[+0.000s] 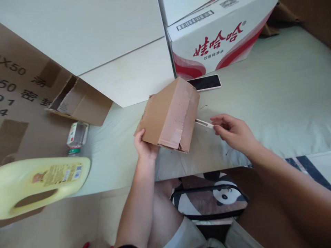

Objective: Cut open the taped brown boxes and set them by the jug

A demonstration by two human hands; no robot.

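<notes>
Gripping a worn, creased brown cardboard box (169,115), tilted.

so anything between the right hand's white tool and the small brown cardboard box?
Nothing visible. The thin white tool in the right hand already meets the small brown cardboard box, which the left hand steadies.

A home room, seen from a seated position. A pale green sheet (284,103) covers a bed-like surface; a drinking-water carton (219,38) stands at upper centre, a panda-print cushion (209,201) at lower centre, and a yellow jug (33,182) at lower left.
</notes>
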